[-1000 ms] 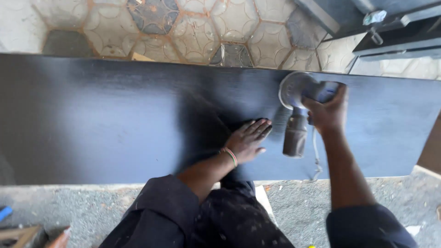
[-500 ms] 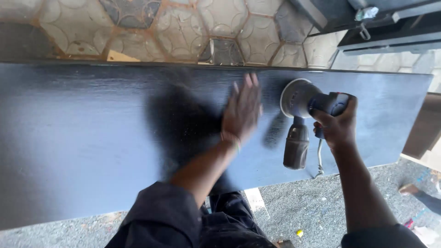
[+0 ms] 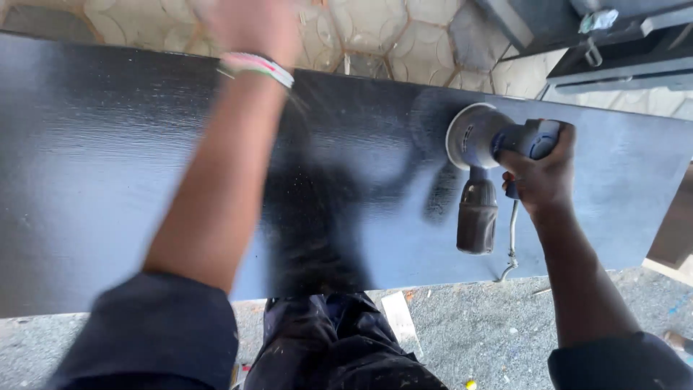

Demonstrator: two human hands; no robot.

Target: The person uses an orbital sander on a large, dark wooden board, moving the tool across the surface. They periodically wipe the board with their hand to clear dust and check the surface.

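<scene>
A long black painted board [image 3: 108, 180] lies across the view in front of me. My right hand [image 3: 541, 173] grips the blue handle of a round power sander [image 3: 476, 137], whose pad rests on the board at the right; its grey dust canister [image 3: 476, 217] hangs toward me. My left hand [image 3: 249, 25] is raised near the board's far edge, blurred and partly cut off at the top of the view, with a striped bracelet [image 3: 256, 66] at the wrist. It holds nothing that I can see.
Beyond the board is a floor of hexagonal tiles [image 3: 390, 29]. Dark metal furniture parts [image 3: 621, 43] stand at the upper right. Below the board's near edge are gritty concrete ground [image 3: 476, 332], my dark trousers [image 3: 325, 347] and a power cord [image 3: 511, 245].
My left hand has swept from the board's middle up and away toward the far edge. The sander has stayed at the right in my right hand.
</scene>
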